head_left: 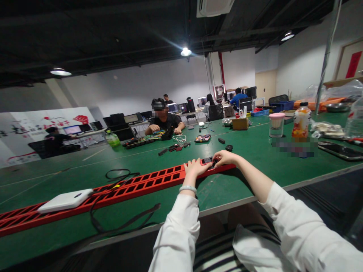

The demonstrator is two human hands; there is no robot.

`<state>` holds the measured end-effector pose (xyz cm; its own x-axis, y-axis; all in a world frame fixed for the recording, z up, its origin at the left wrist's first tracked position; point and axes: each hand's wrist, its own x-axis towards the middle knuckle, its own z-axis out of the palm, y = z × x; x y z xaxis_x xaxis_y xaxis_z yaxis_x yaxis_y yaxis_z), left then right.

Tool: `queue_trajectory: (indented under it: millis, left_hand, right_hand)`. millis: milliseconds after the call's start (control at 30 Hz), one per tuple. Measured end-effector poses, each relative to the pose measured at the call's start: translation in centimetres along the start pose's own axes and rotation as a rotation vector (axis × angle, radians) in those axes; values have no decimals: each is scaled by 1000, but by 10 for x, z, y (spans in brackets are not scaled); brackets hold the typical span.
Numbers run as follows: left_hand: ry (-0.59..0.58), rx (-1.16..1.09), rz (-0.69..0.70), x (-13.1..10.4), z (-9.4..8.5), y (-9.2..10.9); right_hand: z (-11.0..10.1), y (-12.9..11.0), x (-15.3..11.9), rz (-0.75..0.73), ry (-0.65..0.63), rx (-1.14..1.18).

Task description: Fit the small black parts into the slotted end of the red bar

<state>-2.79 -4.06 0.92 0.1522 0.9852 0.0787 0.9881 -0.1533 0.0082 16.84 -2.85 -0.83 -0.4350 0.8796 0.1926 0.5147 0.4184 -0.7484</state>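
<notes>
The hands, left (196, 168) and right (222, 158), nearly meet on the slotted red rack (159, 181) lying across the smooth green worktop (124, 211); whether they grip is unclear. Beyond stand a pink-lidded clear cup (276, 126) and an orange-patterned bottle (301, 121).

Head cam feed: usable, mixed exposure. I get light from ceiling lamps; the center one (186, 51) blows out white with a bluish streak across it. Left lamp (60, 71) and right lamp (288, 36) read bright too, no streak. Ceiling (99, 34) goes near black, detail mostly lost. White walls (176, 75) mid-gray, uneven. Green tabletop (283, 166) evenly lit, soft sheen near the middle; underneath drops to deep shadow. Wide-lens stretch at the edges, sleeves (312, 226) pulled large. Far background soft. Pixel blocks mask two patches, one on the tabletop.
</notes>
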Motion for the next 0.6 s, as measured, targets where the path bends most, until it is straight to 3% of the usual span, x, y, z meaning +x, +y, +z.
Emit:
queue_trajectory:
  millis: [600]
  left_hand:
    - [15, -3, 5, 3, 3, -2]
  right_hand:
    - [-1, 1, 1, -14, 7, -155]
